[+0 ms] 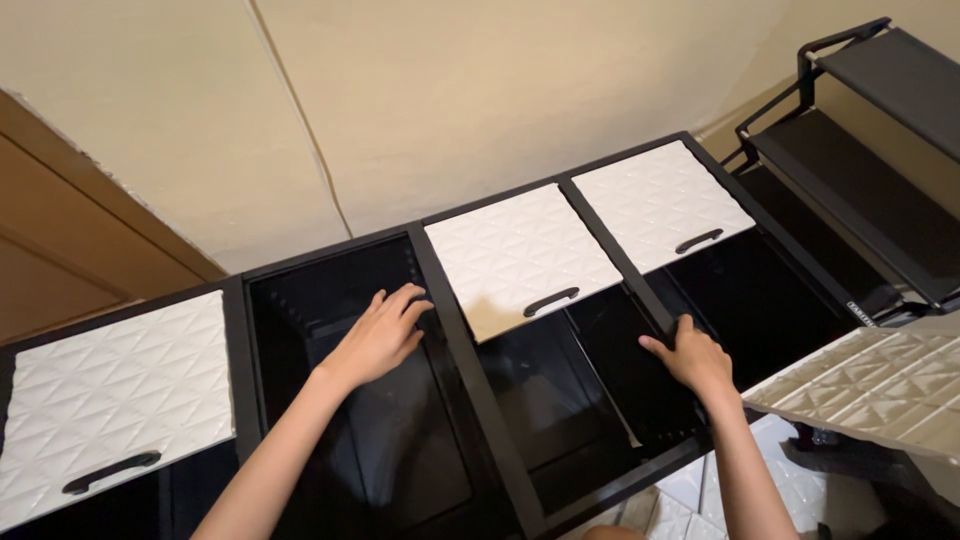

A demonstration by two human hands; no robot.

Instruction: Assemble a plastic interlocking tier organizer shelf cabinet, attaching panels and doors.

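The black cabinet frame (470, 330) is lying on its back on the floor against the cream wall (480, 90), four compartments in a row, and it looks maybe three quarters done as far as doors go. Three of the white quilted-pattern doors are already on: the far left door (110, 390), the middle door (520, 255) and the right door (660, 200), each with a black handle at its lower edge. The second compartment from the left (340, 300) is the odd one out, no door on it, just the dark inside showing. What looks like the last white panel (880, 385) is sitting loose off to the right, well apart from that open bay, so my guess is that's the piece left to fit. Left hand (380, 335) is flat and spread open, fingers resting on the upright divider at the right edge of the open compartment, not holding anything. Right hand (695, 360) is loosely curled with fingertips on the divider between the two right compartments, down near the front rail, also gripping nothing that I can see. A black folding rack (860, 130) stands off to the right by the wall, and white floor tiles (700, 495) peek out at the bottom
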